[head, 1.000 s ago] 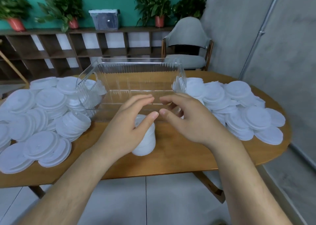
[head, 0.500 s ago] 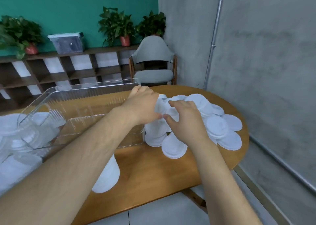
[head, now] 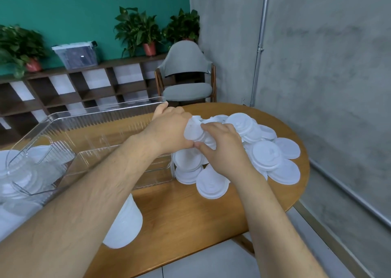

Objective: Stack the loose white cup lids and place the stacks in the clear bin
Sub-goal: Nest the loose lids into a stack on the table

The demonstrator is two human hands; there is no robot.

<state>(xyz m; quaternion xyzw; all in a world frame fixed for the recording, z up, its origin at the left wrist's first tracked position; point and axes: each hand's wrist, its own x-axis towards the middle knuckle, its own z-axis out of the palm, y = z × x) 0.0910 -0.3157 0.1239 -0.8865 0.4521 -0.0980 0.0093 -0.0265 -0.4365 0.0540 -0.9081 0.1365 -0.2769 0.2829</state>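
1. While my left hand and right hand both grip white lids over the loose pile, the clear bin stands just beside them
2. One stack rests on the worktop near the bin

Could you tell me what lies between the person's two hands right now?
Some white cup lids, pinched between the left hand and right hand above the loose lid pile, as the head view shows.
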